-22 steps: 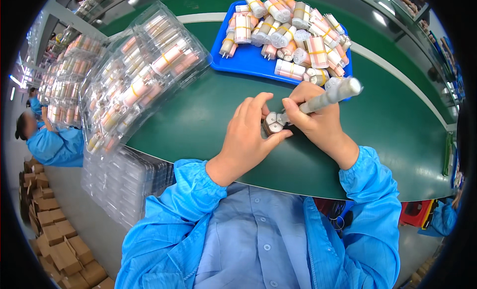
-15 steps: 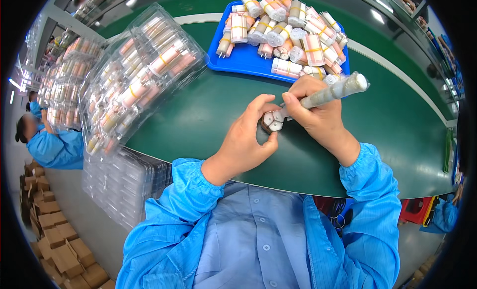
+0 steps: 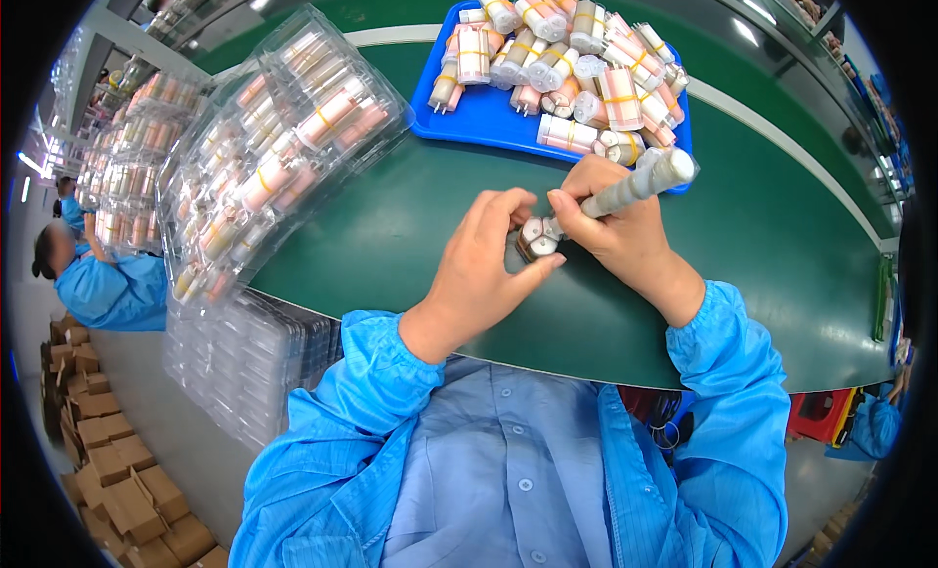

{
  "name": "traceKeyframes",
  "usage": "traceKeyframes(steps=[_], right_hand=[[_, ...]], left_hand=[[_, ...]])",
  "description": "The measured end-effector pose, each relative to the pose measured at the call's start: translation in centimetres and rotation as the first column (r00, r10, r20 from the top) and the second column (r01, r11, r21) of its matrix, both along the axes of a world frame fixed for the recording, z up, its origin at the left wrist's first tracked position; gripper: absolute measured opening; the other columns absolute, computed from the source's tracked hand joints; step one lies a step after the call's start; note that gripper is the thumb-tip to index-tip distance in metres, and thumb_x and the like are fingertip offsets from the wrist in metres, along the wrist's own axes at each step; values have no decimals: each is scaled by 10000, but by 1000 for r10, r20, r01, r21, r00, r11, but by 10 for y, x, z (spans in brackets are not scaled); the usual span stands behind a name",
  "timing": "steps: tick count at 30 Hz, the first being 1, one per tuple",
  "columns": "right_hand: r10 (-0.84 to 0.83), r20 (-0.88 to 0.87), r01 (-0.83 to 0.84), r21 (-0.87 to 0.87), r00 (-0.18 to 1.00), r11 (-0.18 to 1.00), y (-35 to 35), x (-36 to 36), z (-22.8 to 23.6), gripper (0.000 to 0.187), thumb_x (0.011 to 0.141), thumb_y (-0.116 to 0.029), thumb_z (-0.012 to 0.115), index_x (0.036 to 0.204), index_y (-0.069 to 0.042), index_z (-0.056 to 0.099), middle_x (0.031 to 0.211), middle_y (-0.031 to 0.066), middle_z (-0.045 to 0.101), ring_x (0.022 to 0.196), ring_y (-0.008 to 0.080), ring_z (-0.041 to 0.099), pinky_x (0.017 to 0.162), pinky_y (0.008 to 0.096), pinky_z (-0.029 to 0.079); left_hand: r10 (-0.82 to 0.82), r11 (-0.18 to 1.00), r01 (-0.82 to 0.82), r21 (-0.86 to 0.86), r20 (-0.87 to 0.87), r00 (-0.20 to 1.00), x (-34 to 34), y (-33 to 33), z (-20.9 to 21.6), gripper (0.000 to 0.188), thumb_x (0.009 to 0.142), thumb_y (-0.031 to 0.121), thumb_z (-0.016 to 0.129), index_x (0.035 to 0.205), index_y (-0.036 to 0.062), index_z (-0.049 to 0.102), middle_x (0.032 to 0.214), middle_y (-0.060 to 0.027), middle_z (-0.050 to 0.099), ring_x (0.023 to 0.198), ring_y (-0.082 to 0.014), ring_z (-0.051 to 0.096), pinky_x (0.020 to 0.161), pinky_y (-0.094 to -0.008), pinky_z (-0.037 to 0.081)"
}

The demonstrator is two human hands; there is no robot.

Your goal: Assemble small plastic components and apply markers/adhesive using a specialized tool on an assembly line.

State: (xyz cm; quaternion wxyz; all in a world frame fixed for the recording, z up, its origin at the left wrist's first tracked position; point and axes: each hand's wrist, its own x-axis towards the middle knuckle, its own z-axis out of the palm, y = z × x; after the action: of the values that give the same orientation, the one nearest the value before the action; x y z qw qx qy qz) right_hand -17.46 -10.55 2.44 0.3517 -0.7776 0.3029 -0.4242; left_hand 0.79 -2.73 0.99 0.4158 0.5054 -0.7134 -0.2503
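Head view, looking down over a green table [image 3: 391, 226]. Left hand [image 3: 484, 265] is curled closed around a small white-and-dark part [image 3: 537, 238], thumb beneath it, fingers over the top. Part sits just above the table surface, near the table's front edge and a little toward the person from the blue tray [image 3: 489, 119].

Right hand [image 3: 616, 226] is closed in a pen-like grip on a pale grey rod-shaped tool [image 3: 640, 182]. Tool tip meets the part; its far end tilts up and away, overlapping the tray's near edge.

Blue tray lies beyond both hands, heaped with small pink-and-white cylindrical pieces with yellow bands [image 3: 567, 50]. Left of the tray, clear plastic blister packs [image 3: 274, 148] loaded with similar pieces lean in a stack at the table's left edge; more clear packs [image 3: 234, 353] stand lower, beside the table.

Both forearms wear light blue sleeves. Far to the left of the table, another person in blue [image 3: 107, 285] sits by further stacked packs. Brown cardboard boxes [image 3: 107, 470] lie on the floor below that.
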Motion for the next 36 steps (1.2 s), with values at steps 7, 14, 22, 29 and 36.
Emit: traceKeyframes(steps=[7, 14, 22, 29, 36], right_hand=[[-192, 171, 166, 154, 966, 974, -5, -6, 12, 151, 881, -65, 737, 764, -24, 649, 723, 33, 643, 656, 130, 587, 593, 295, 452], [-62, -36, 66, 113, 997, 991, 5, 4, -25, 182, 874, -101, 757, 767, -31, 627, 696, 58, 615, 606, 160, 576, 565, 324, 450], [-19, -111, 16, -28, 994, 999, 5, 3, -34, 206, 846, -38, 750, 713, -18, 594, 682, 71, 567, 603, 183, 529, 550, 333, 393], [-43, -136, 41, -16, 990, 999, 9, 5, -31, 194, 847, -11, 739, 725, -14, 589, 696, 66, 559, 610, 164, 522, 555, 320, 389], [-29, -143, 26, -23, 989, 999, 9, 9, -30, 193, 851, -12, 738, 734, -8, 585, 705, 67, 556, 609, 166, 517, 555, 321, 389]], left_hand=[[37, 940, 159, 301, -556, 831, 19, -2, -12, 491, 996, 122, 653, 1425, -37, 474, 1310, -175, 618, 1192, -249, 622, 1010, -374, 510], [100, 942, 185, 279, -762, 639, 54, 2, -8, 464, 1033, 124, 570, 1447, -39, 442, 1334, -174, 606, 1229, -270, 605, 1062, -395, 478], [219, 963, -180, -199, 195, 956, 82, 24, -7, 521, 871, -84, 589, 1372, -14, 465, 1284, -231, 563, 1189, -427, 558, 1022, -455, 466], [820, 511, -578, -637, 159, 550, 172, 59, 52, 452, 932, -19, 579, 1376, -27, 493, 1269, -217, 574, 1124, -398, 554, 979, -475, 443], [744, 633, -598, -492, 599, 295, 345, 97, 71, 459, 905, -46, 517, 1349, 57, 574, 1253, -164, 639, 1157, -379, 577, 1010, -439, 446]])
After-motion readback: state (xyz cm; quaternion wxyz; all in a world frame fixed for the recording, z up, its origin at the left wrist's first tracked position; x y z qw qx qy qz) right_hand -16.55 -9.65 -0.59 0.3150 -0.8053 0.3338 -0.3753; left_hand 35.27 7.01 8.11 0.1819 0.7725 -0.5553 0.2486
